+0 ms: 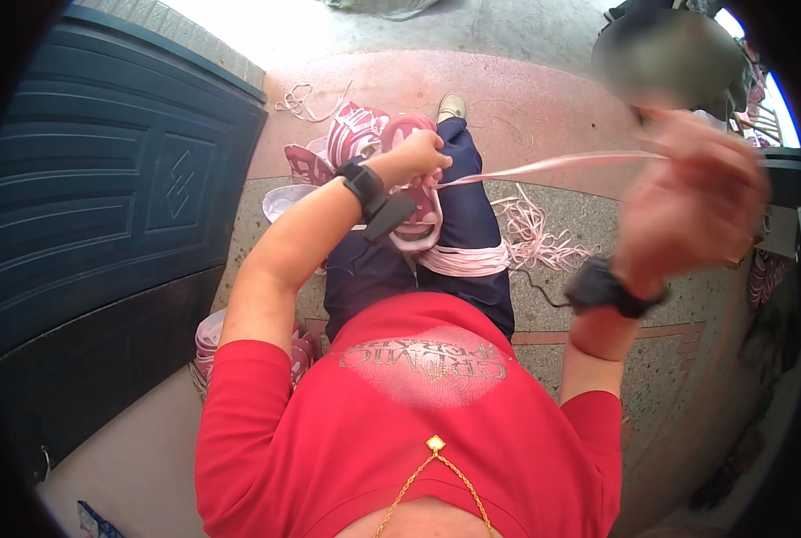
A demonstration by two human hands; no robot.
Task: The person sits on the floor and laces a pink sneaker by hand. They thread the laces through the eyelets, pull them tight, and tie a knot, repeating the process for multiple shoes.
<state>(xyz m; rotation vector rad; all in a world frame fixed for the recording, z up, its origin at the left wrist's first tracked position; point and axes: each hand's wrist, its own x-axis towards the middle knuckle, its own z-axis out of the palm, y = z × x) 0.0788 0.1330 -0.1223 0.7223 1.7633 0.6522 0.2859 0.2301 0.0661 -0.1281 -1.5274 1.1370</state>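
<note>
Over my lap lies a pink and white shoe piece [425,215], probably an upper. My left hand [423,160] is closed on it, partly hiding its lacing area. From there a pale pink shoelace [553,165] stretches nearly straight to my right hand [692,197]. That hand is raised far out to the right and smeared by motion; its fingers seem closed round the lace. A bundle of pink laces [463,261] lies across my thigh. More loose laces [544,233] spread in a tangle to the right of my leg.
Several pink and white shoe pieces [356,130] are piled beyond my left hand, and others [208,345] lie by my left hip. A loose lace [311,103] is on the floor. A dark blue panelled door [104,170] stands left. Another person [674,58] is at the upper right.
</note>
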